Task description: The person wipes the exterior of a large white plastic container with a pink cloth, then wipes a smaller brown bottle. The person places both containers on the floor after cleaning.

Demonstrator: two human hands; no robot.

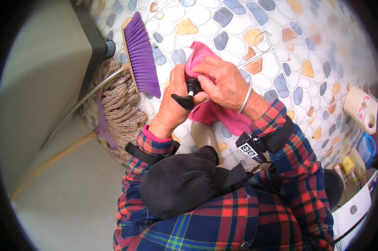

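My left hand (pixel 173 103) wraps around a bottle with a black pump top (pixel 189 95). The pump's spout points towards my left wrist, and fingers and cloth hide most of the bottle's body. Pressed against the bottle just below the pump collar, a pink cloth (pixel 203 56) is pinched in my right hand (pixel 223 83). Its loose end hangs beneath that hand, down towards my right sleeve. Both hands meet in front of my knees, above the pebble-patterned tile floor (pixel 214 29).
To the left a purple-bristled broom (pixel 143 59) and a string mop (pixel 120 103) lean by a grey cabinet (pixel 48 53). A white cord loop (pixel 262 40) lies on the floor ahead. At right stand a cream plastic jug (pixel 359 108), a blue-handled container (pixel 367 149) and a yellow-labelled bottle (pixel 348 164).
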